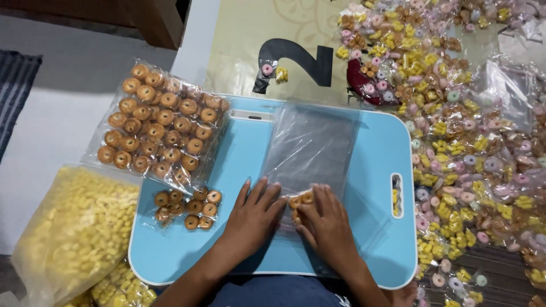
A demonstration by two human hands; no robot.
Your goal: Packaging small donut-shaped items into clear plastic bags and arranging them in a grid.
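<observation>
**Both hands at the near end of the clear bag, brown rings between the fingertips**

At the lower middle of the frame, the left hand [253,219] lies flat on the light-blue plastic lap tray [375,170], fingers spread wide and holding nothing, their tips pressing the near left corner of the clear, oblong plastic bag [310,145]. Just right of it, the right hand [327,227] is loosely curled, its fingertips bunched on a small cluster of brown ring-shaped biscuits [300,200] at the bag's near edge; whether the rings lie inside the film or on top of it cannot be told.

The cluster sits between the two hands, touching the right fingertips and just beside the left ones, so the right hand is the nearer. The bag's long axis runs straight away from the fingers, from the lower middle towards the upper middle of the frame, its far end empty.

To the left on the tray lies a small sealed packet of brown ring biscuits [187,206]. Farther up and left rests a large clear bag of brown rings [156,125]; at lower left, a bag of yellow puffed snacks [74,227]. Across the right side spreads a heap of small mixed packets [466,142].
</observation>
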